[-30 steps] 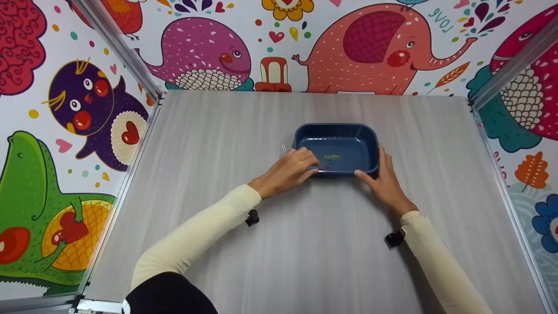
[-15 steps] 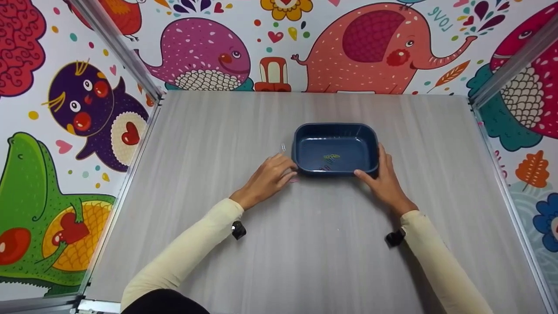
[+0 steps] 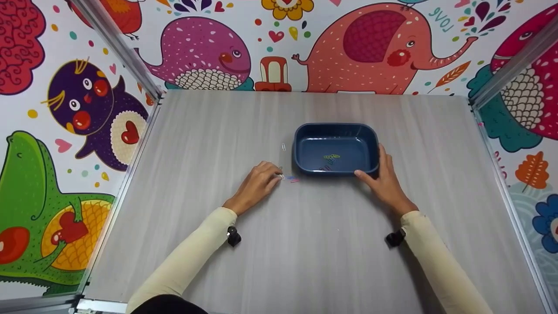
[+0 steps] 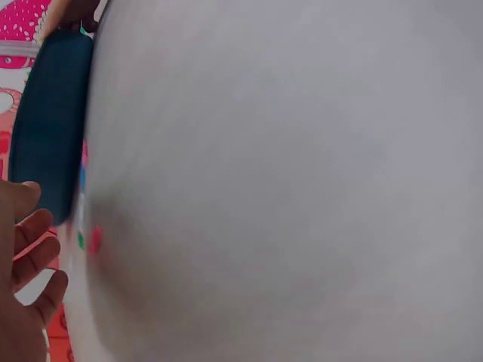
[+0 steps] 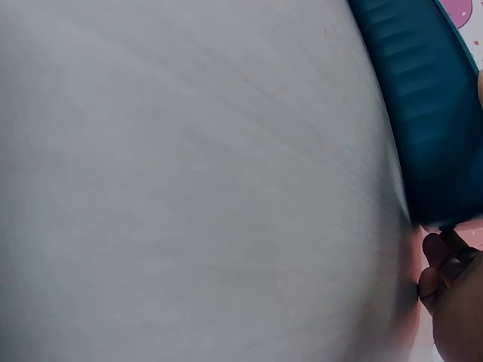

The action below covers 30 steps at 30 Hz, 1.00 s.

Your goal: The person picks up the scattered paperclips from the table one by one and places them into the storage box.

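A dark blue rectangular dish (image 3: 335, 150) sits on the table, with several small paper clips (image 3: 332, 156) lying in it, some yellow-green and some reddish. My right hand (image 3: 383, 181) grips its near right corner, thumb at the front rim and fingers along the right side. Left of the dish, my left hand (image 3: 257, 185) reaches over loose clips, its fingertips right at a white paper clip (image 3: 282, 176). In the left wrist view its fingers (image 4: 47, 253) are loosely bent and spread, with nothing seen between them. Beside them lie a pink paper clip (image 3: 295, 180) and a blue paper clip (image 3: 290, 177).
Another pale paper clip (image 3: 284, 147) lies farther back, left of the dish. The grey wood-grain table (image 3: 305, 253) is bounded by metal rails and walls (image 3: 279, 43) printed with cartoon animals.
My left hand has moved from over the dish's left front corner out to the left and down onto the table, uncovering the pink and blue clips. The right hand and dish stay put.
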### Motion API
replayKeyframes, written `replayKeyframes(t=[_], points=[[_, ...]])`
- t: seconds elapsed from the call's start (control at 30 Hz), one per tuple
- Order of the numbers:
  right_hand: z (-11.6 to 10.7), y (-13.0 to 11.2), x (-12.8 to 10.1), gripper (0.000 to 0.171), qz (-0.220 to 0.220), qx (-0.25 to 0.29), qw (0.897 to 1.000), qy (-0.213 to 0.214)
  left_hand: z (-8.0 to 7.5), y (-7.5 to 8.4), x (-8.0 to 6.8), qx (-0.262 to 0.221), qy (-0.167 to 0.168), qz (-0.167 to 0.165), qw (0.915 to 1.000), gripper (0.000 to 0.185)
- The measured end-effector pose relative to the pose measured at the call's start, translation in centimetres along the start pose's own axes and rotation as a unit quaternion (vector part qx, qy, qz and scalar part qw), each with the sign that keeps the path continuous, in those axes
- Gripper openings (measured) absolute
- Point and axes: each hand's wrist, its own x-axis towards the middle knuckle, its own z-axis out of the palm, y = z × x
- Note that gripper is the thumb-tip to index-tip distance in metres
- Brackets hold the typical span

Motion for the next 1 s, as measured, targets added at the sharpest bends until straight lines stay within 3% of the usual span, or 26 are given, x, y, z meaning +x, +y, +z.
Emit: replayKeyframes(t=[0.17, 0.3, 0.47, 0.73, 1.0], points=[[0.1, 0.2, 0.0, 0.11, -0.002, -0.005, 1.0, 0.003, 1.4, -2.7, -0.6, 0.001, 0.023, -0.005, 0.9997, 0.01], [0.1, 0.2, 0.0, 0.11, -0.002, -0.009, 1.0, 0.004, 0.5, -1.3, -0.4, 0.009, 0.024, -0.039, 0.9989, 0.01], [0.1, 0.0, 0.0, 0.11, -0.003, -0.01, 1.0, 0.008, 0.2, -0.2, -0.2, 0.063, 0.02, -0.067, 0.9956, 0.011], [0.1, 0.1, 0.0, 0.11, -0.001, -0.004, 1.0, 0.008, 0.8, -0.5, 0.1, 0.104, 0.038, -0.073, 0.9912, 0.015], [0.2, 0.2, 0.1, 0.112, 0.005, -0.005, 1.0, 0.011, 0.7, -0.6, 0.1, 0.125, 0.017, -0.086, 0.9883, 0.017]])
